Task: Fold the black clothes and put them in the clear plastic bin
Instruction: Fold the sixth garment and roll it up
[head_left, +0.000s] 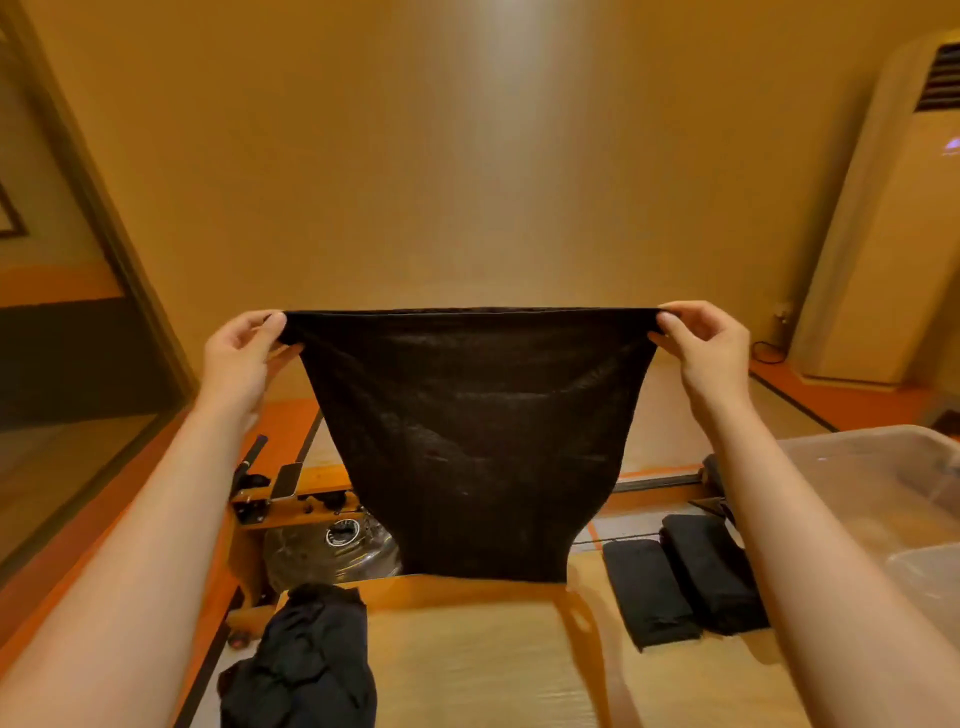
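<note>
I hold a black garment up in the air, stretched flat in front of me. My left hand pinches its top left corner and my right hand pinches its top right corner. The cloth hangs down above the woven mat. A crumpled pile of black clothes lies on the mat at lower left. Two folded black pieces lie side by side at lower right. The clear plastic bin stands at the right edge, partly behind my right forearm.
A wooden rowing machine with a round water tank stands behind the mat, a phone resting on it. A tall white air conditioner is at the far right, a glass partition at the left.
</note>
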